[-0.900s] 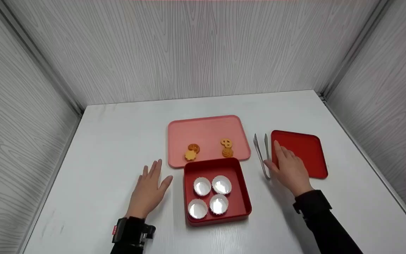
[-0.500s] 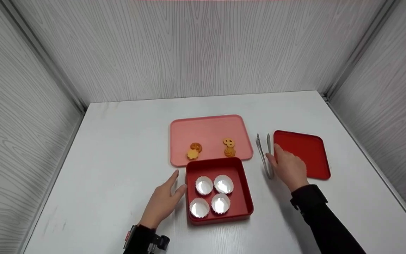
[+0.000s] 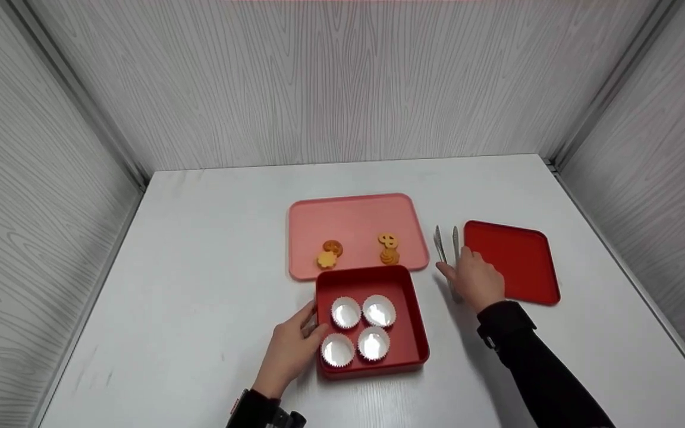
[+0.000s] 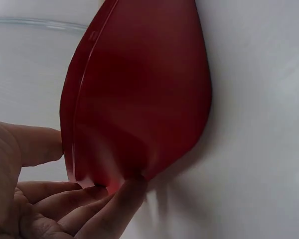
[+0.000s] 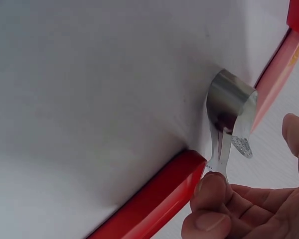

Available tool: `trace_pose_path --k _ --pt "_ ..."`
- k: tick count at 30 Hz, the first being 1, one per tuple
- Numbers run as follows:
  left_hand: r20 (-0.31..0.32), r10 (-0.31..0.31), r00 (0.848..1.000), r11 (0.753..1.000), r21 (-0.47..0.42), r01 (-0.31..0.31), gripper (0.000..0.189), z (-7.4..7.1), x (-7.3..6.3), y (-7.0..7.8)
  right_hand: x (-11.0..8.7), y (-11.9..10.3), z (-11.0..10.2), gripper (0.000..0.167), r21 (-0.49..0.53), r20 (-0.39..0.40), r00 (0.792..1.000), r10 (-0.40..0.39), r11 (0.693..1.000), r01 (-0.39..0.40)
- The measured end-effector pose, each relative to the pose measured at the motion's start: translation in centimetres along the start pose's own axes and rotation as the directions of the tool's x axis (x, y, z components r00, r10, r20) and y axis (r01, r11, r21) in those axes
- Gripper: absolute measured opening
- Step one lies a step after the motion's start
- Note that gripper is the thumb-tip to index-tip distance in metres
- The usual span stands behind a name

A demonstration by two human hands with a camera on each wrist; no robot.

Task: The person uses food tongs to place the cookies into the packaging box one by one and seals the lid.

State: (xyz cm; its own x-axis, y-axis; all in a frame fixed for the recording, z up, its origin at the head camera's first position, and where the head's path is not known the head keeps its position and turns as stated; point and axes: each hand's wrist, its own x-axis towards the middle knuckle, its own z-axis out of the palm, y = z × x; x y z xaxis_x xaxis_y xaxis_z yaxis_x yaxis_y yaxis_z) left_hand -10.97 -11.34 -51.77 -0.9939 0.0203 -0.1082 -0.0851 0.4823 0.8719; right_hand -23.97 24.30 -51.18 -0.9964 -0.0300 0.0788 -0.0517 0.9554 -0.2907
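A red square box (image 3: 411, 351) stands at the front middle with several white paper baking cups (image 3: 375, 343) inside. My left hand (image 3: 288, 351) grips its left side, thumb at the rim, fingers against the outer wall (image 4: 139, 99). Metal tongs (image 3: 440, 241) lie to the right of the box, their arms spread and tips pointing away. Over the tongs' near part is my right hand (image 3: 478, 280). In the right wrist view, its fingertips (image 5: 212, 191) touch one arm of the tongs (image 5: 231, 94), while the thumb (image 5: 296, 134) stands apart on the other side.
Behind the box lies a pink tray (image 3: 348, 217) with a few cookies, a pair on the left (image 3: 327, 258) and a pair on the right (image 3: 389, 255). A flat red tray or lid (image 3: 524, 261) is beside the tongs. Grey wood-grain panels (image 3: 342, 83) enclose the white table (image 3: 217, 238).
My left hand has moved right to the box and now holds its left side. The right hand has shifted slightly left over the tongs, its fingers coming down beside them.
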Motion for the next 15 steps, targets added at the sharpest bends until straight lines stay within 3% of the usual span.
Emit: trace_pose_path --k 7,15 --pt "-0.039 -0.002 0.999 1.0 0.021 0.003 0.057 0.53 -0.29 0.08 0.64 -0.01 0.47 0.046 0.019 0.057 0.997 0.056 0.998 -0.057" --pt "-0.064 -0.015 0.998 0.999 0.034 0.017 0.056 0.68 -0.3 -0.02 1.11 -0.17 0.87 0.043 0.022 0.06 0.995 0.083 0.996 -0.085"
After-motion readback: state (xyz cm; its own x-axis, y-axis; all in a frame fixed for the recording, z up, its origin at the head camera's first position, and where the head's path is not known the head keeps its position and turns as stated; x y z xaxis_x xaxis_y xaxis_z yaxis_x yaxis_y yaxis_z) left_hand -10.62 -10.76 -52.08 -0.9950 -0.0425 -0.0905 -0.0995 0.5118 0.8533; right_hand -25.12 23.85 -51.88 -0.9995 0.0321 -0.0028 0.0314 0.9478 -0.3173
